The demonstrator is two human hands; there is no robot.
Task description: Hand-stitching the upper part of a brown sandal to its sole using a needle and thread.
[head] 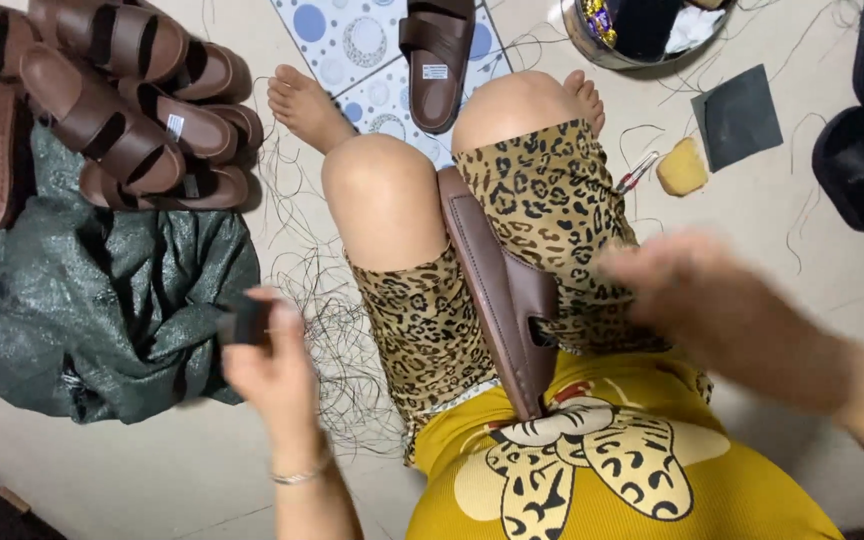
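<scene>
One brown sandal (505,300) clamped between knees; one more (437,60) at 12 o'clock; left hand (267,365) grasps one dark block (248,320); right hand (672,285) blurred, grip unclear.

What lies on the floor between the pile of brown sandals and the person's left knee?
In the head view, loose dark threads lie scattered on the floor between the sandal pile and the left knee; nothing else sits there.
</scene>
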